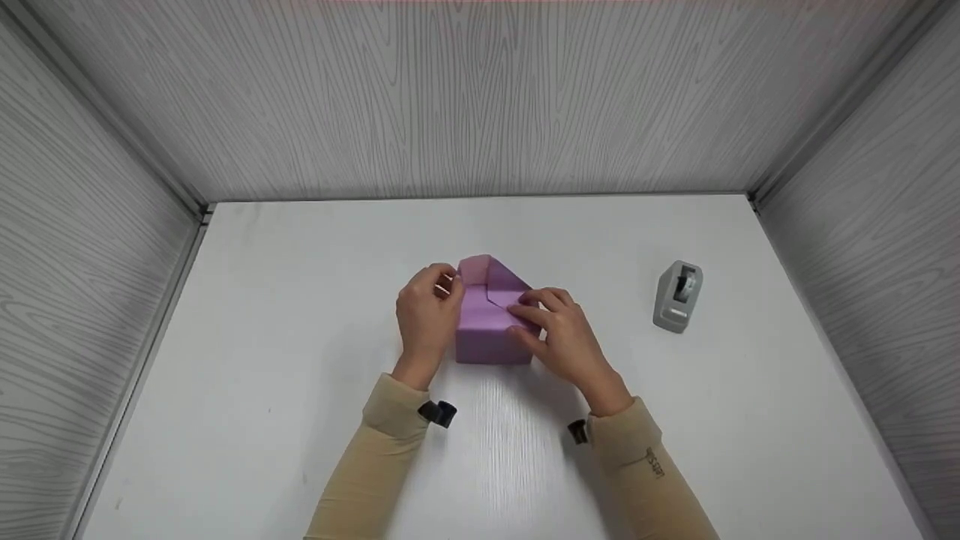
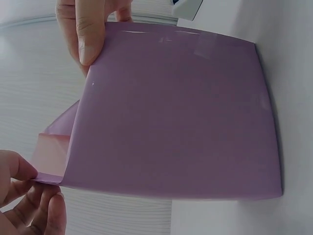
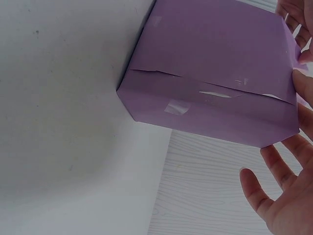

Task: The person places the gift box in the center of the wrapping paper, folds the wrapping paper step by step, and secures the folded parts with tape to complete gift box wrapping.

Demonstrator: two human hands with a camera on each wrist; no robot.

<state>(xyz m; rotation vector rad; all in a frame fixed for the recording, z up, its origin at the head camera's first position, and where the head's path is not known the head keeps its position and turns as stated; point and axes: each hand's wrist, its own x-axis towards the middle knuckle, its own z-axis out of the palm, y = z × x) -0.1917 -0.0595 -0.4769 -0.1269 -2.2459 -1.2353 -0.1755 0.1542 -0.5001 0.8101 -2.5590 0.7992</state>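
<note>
1. The purple wrapped box sits mid-table, between your two hands; the tape dispenser stands well apart on your right.
2. Your left hand is against the box's left side, fingers curled. The left wrist view shows its fingertips pinching the corner of a loose paper flap at the far end.
3. Your right hand lies on the box's top right edge, fingers bent over the folded paper and pressing it down. In the right wrist view its fingers look spread, so it presses rather than grips.
4. Handling, as a judgement: the box looks light and stiff enough to hold its shape under your fingers. The paper is thin, smooth and a bit glossy, so it probably slides under dry fingertips and creases or tears easily.
5. The taped seam already shows a small gap and a wrinkled tape piece. Don't pull there.
6. Best hold: flat palms on opposite side faces, or fingertips on the hard box edges. Take flaps close to the fold, not at the free corner.
</note>
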